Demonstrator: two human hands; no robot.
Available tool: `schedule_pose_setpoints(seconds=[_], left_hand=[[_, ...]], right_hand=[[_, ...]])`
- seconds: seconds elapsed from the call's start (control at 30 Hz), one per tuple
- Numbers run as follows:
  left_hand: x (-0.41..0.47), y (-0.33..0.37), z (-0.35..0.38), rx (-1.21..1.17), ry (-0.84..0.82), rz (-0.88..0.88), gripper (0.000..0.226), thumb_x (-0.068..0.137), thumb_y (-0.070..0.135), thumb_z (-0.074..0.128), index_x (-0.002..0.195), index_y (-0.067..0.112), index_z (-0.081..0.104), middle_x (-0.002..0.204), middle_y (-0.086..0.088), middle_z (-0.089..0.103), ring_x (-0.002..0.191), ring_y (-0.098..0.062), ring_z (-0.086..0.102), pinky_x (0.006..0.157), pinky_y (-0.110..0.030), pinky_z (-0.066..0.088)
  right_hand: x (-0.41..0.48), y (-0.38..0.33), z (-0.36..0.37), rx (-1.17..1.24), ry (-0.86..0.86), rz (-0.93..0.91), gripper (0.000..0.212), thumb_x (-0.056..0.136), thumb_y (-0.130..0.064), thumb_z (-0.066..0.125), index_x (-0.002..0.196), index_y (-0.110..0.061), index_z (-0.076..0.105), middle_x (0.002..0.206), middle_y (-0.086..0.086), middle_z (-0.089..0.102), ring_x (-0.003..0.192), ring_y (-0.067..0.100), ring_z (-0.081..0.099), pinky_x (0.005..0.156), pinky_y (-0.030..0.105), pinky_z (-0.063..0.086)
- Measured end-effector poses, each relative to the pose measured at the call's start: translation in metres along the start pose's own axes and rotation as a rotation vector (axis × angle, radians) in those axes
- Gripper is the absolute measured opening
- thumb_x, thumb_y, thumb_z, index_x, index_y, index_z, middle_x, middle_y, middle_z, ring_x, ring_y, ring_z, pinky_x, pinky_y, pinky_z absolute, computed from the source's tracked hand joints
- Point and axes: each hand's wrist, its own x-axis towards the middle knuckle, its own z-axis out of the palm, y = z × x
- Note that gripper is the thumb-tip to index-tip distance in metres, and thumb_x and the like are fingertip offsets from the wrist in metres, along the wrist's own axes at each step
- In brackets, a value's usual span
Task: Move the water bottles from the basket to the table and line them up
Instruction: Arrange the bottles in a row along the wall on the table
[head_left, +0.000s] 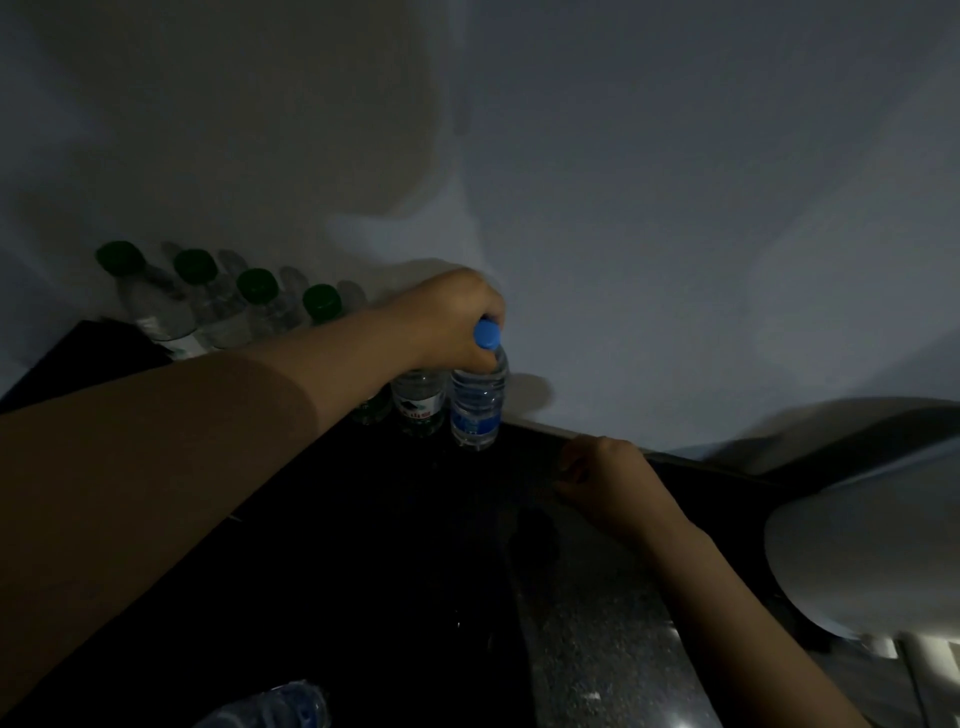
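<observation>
Four green-capped bottles (208, 306) stand in a row against the wall, beyond and to the left of the left hand's fingers; two more bottles are partly hidden beneath that forearm. The left hand (452, 322) has its fingers wrapped around the neck of the blue-capped bottle (480, 400), just under the cap. This bottle stands upright at the right end of the row, close beside the white-labelled bottle (418, 402); in this dim light it cannot be confirmed whether its base is fully seated on the worktop (597, 597).

The right hand (608, 478) rests on the worktop near its rear edge, fingers curled, holding nothing visible.

Assessment: the step is placement. Recommend lowering the bottle straight down, level with its neighbour, and confirming it is steady before the fingers let go. Withdraw upward, since a sideways exit risks toppling the adjacent bottle.

Another bottle (270, 706) lies at the near edge, below the left forearm; the basket is not discernible.
</observation>
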Motion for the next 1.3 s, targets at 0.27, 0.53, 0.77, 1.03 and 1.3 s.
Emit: schedule_pose_setpoints(seconds=[0.27,0.53,0.77,1.03,1.3], left_hand=[[0.004,0.000,0.000,0.072,-0.012,-0.036,0.022,0.075,0.032,0.069,0.071,0.016,0.055,0.078,-0.003,0.056,0.081,-0.025,0.058,0.076,-0.042,0.052],[0.007,0.003,0.000,0.123,-0.004,-0.089,0.034,0.078,0.031,0.066,0.059,0.017,0.042,0.064,-0.001,0.044,0.068,-0.024,0.051,0.061,-0.034,0.041],[0.008,0.001,0.001,0.140,0.007,-0.070,0.033,0.077,0.031,0.066,0.059,0.018,0.041,0.065,0.000,0.045,0.073,-0.026,0.055,0.063,-0.035,0.044],[0.007,0.006,0.000,0.150,0.003,-0.074,0.028,0.079,0.032,0.066,0.067,0.014,0.047,0.078,-0.006,0.052,0.082,-0.028,0.057,0.071,-0.039,0.049],[0.001,0.015,-0.006,0.263,-0.010,-0.074,0.030,0.083,0.033,0.061,0.069,0.014,0.043,0.085,-0.008,0.051,0.088,-0.026,0.054,0.078,-0.037,0.047]], right_hand=[[0.002,0.001,0.001,0.006,-0.006,-0.004,0.021,0.079,-0.018,0.070,0.099,-0.012,0.068,0.097,0.008,0.070,0.089,0.022,0.066,0.076,0.032,0.054],[0.000,0.004,0.005,0.023,-0.014,-0.006,0.021,0.079,-0.018,0.069,0.099,-0.012,0.067,0.097,0.007,0.070,0.090,0.021,0.065,0.077,0.031,0.054],[0.001,0.006,0.002,0.017,-0.014,-0.006,0.020,0.080,-0.020,0.070,0.098,-0.013,0.066,0.097,0.007,0.069,0.088,0.020,0.064,0.075,0.030,0.053],[0.000,0.004,0.003,0.045,0.001,-0.008,0.017,0.078,-0.015,0.069,0.094,-0.009,0.067,0.093,0.009,0.069,0.087,0.023,0.065,0.076,0.036,0.055],[-0.001,-0.001,0.004,0.033,-0.014,-0.007,0.022,0.079,-0.017,0.070,0.100,-0.010,0.067,0.097,0.009,0.070,0.090,0.023,0.065,0.079,0.037,0.055]])
